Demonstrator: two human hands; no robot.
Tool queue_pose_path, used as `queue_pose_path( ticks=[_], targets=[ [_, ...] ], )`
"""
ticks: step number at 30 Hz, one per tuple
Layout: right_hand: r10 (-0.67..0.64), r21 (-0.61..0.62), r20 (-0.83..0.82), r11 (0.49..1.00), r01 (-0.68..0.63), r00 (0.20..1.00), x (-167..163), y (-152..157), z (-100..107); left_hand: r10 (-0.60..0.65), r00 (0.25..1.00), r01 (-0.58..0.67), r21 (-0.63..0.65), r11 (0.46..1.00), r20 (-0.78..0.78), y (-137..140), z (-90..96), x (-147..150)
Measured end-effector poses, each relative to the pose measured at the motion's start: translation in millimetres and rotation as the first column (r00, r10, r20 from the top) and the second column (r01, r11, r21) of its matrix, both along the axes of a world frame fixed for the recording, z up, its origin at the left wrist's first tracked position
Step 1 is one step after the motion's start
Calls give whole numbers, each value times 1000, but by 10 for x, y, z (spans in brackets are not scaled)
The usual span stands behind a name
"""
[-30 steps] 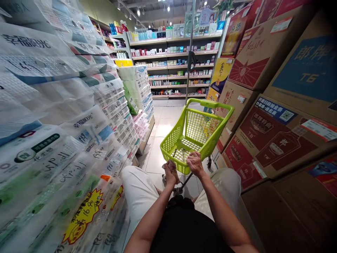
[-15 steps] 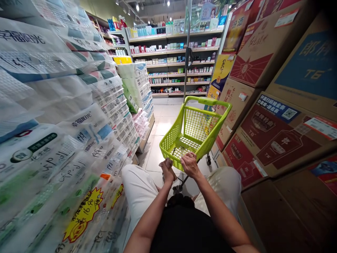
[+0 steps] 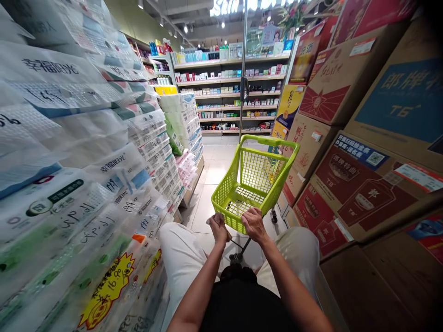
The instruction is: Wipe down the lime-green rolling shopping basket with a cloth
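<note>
A lime-green shopping cart (image 3: pixel 247 193) with a bare lattice basket stands between my knees. My right hand (image 3: pixel 254 224) is closed over the near corner of the basket's rim. Beside it, my left hand (image 3: pixel 218 229) is closed around a crumpled brownish cloth (image 3: pixel 229 236), close against the basket's near left corner. Whether the left fingers also touch the rim is hidden. Under the basket, the dark frame and a caster (image 3: pixel 236 257) show near the floor.
Stacked tissue packs (image 3: pixel 117 184) rise closely on my left. Liquor cartons (image 3: pixel 374 184) are piled high on my right. Ahead, a tiled aisle (image 3: pixel 212 170) leads past a metal pole (image 3: pixel 242 60) to shelves of small boxes (image 3: pixel 228 82).
The view has tilted up a little, so the cart and hands appear lower. The right hand stays on the rim, and the left still holds the cloth.
</note>
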State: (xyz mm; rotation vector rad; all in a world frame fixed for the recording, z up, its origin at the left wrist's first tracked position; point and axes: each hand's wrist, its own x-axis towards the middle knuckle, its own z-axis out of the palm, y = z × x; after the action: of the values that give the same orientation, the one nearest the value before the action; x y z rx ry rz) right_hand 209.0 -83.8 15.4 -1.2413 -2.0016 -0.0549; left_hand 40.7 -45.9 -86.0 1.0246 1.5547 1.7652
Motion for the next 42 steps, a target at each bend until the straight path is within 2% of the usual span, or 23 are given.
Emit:
queue_pose_path(
  ticks=[3, 5, 9, 11, 13, 15, 18, 22, 25, 27, 31, 35, 37, 42],
  targets=[
    [2, -2, 0, 1000, -2, 1000, 13, 21, -2, 55, 993, -45, 97, 994, -101, 129, 262, -111],
    [3, -8, 9, 1000, -2, 1000, 20, 29, -5, 50, 990, -35, 114, 993, -128, 141, 322, -104],
    [-1, -16, 6, 1000, 1, 1000, 32, 31, -15, -37, 998, 34, -70, 997, -41, 5, 115, 22],
    [-1, -16, 4, 1000, 1, 1000, 38, 33, -21, -35, 999, 36, -121, 992, 4, -14, 43, 36],
    [2, -12, 4, 1000, -2, 1000, 44, 38, -26, 7, 1000, -8, -90, 996, -3, 44, 89, -8],
    [3, -11, 8, 1000, -2, 1000, 51, 48, -27, 40, 998, -40, -2, 999, -50, 140, 210, -76],
    [0, -12, 20, 1000, 0, 1000, 60, 60, -26, 54, 994, -48, 72, 996, -92, 218, 321, -129],
    [5, -8, 6, 1000, -5, 1000, 71, 63, -25, -4, 999, 2, -33, 999, -39, 133, 165, -86],
    [18, -17, -14, 1000, -18, 1000, 86, 64, -20, -21, 1000, 21, -58, 998, -5, 92, 57, -67],
    [30, -24, -20, 999, -30, 999, 103, 71, -16, 11, 1000, -11, -55, 998, -2, 113, 73, -79],
    [45, -47, -38, 998, -47, 998, 156, 104, -17, 109, 994, -109, -42, 993, -16, 166, 223, -94],
    [27, -76, -53, 997, -31, 998, 234, 133, -20, 6, 994, 0, 58, 998, -109, 124, 319, -28],
    [9, -76, -54, 997, -13, 998, 277, 140, -17, -36, 993, 41, 46, 998, -113, 92, 325, 9],
    [-19, -56, -53, 998, 16, 998, 367, 170, -24, -45, 996, 45, -15, 999, -75, 70, 290, 50]
  ],
)
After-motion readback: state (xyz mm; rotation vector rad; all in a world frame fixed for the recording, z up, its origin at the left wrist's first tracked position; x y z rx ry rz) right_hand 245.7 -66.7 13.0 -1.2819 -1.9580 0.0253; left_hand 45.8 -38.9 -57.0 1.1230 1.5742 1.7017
